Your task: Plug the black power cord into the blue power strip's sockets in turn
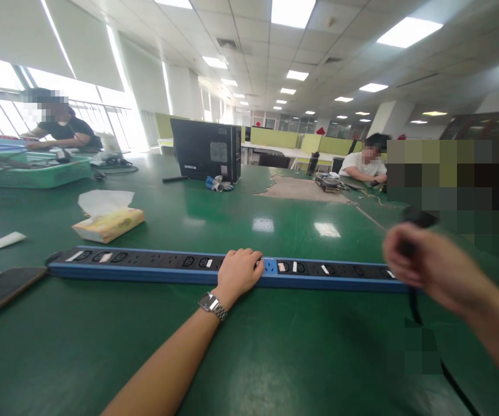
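A long power strip (137, 274) with a blue body and black sockets lies across the green table in front of me. My left hand (238, 273), with a metal watch on the wrist, is closed over the strip's middle, beside a blue socket. Several sockets have small white labels. Above the strip's right end, my blurred right hand (429, 263) is closed round a black plug (419, 217), apart from the sockets. Its black cord (414, 306) hangs below the fist and runs down toward the lower right.
A tissue pack (115, 225) lies behind the strip's left part. Further back are a black computer case (206, 150), gloves (219, 184) and a green basket (45, 174). Two people sit at the far sides. A dark board (4, 292) lies at left.
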A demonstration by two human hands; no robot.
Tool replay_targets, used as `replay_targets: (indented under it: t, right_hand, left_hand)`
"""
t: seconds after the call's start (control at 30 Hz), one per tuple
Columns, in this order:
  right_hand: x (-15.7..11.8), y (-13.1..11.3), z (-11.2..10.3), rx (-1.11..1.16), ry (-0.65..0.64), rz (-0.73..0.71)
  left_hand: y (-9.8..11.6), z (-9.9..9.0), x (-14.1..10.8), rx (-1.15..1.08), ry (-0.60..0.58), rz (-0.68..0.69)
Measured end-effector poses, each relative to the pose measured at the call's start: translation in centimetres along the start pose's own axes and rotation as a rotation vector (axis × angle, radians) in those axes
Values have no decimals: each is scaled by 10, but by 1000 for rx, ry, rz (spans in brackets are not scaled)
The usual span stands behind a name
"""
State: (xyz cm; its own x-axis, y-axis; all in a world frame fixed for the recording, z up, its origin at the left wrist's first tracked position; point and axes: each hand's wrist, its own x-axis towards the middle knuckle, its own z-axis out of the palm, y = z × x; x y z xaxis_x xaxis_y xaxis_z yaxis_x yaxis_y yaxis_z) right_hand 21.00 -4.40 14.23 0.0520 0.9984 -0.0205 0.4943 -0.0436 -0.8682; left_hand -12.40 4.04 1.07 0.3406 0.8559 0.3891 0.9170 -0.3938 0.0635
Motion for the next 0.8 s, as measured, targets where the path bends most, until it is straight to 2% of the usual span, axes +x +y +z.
replay_targets:
  t: [0.07, 0.1, 0.17, 0.23, 0.33, 0.4, 0.5, 0.57, 0.6, 0.67, 0.8]
  right_hand:
    - [13, 30, 24, -217, -289, 213]
    - [19, 43, 31, -354, -310, 238]
    - [32, 58, 32, -499, -223, 162]
    - [41, 58, 23, -557, -137, 180]
    - [50, 35, 6, -661, -72, 247]
    - [57, 18, 1, -785, 30, 162]
    - [71, 5, 8, -916, 246, 5]
    - [79, 6, 21, -919, 312, -47]
    - [81, 7, 29, -892, 293, -53]
    - [84, 12, 46, -767, 161, -8]
    - [85, 25, 78, -437, -256, 237]
  left_hand:
    - [0, 1, 0, -3, 7, -2]
    - [-1, 1, 0, -7, 10, -4]
    - [-1, 2, 0, -12, 13, -7]
    - [-1, 2, 1, -12, 13, -8]
    - [-1, 2, 1, -9, 10, -9]
    - [-1, 3, 1, -10, 11, -11]
    - [-1, 3, 1, -18, 12, -14]
    - [-1, 3, 0, -22, 12, -14]
    - [-1, 3, 0, -23, 11, -13]
    - [-1, 2, 0, -25, 10, -11]
    - [-1, 1, 0, -29, 10, -11]
